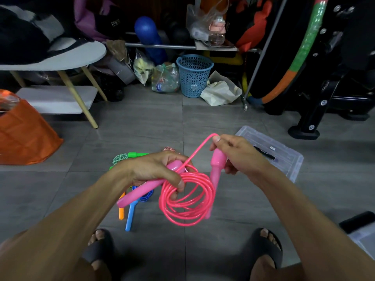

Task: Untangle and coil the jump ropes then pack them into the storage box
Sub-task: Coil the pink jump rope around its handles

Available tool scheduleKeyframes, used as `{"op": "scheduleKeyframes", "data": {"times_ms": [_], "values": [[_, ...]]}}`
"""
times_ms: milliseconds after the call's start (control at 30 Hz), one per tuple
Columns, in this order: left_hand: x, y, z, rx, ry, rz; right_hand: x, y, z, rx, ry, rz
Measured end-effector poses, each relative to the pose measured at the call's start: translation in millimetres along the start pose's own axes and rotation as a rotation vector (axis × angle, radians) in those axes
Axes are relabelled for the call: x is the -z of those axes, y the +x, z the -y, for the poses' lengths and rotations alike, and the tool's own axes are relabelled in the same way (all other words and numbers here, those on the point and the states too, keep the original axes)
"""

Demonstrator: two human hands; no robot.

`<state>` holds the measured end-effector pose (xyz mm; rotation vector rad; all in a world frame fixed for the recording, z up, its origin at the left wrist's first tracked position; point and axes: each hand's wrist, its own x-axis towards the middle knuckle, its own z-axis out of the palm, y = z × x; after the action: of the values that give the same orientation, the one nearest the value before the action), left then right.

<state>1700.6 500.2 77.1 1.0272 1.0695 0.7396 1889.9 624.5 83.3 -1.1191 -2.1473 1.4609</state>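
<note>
My left hand (154, 169) grips one pink handle (140, 191) together with several coiled loops of the pink jump rope (187, 199). My right hand (235, 153) holds the second pink handle (217, 165) upright and pinches the rope where it arches out of the handle's top. On the floor behind my left hand lie a green-handled rope (129, 156), a blue rope with a blue handle (130, 216) and an orange handle (121, 212), partly hidden. The clear plastic storage box (284, 157) sits on the floor behind my right hand.
An orange bag (24, 136) stands at the left, beside a white side table (54, 57). A blue mesh basket (193, 75), bottles and bags line the back. Black exercise equipment (324, 98) fills the right. My sandalled feet (99, 250) are at the bottom edge.
</note>
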Motion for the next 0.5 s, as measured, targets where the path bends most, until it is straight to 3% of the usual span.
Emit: {"op": "scheduleKeyframes", "data": {"times_ms": [233, 500], "values": [[0.6, -1.4, 1.6, -0.008, 0.027, 0.040, 18.1, -3.6, 5.5, -0.084, 0.491, 0.216], [-3.6, -0.4, -0.8, -0.057, 0.037, -0.064, 10.8, -4.3, 0.5, -0.062, 0.551, 0.010]]}}
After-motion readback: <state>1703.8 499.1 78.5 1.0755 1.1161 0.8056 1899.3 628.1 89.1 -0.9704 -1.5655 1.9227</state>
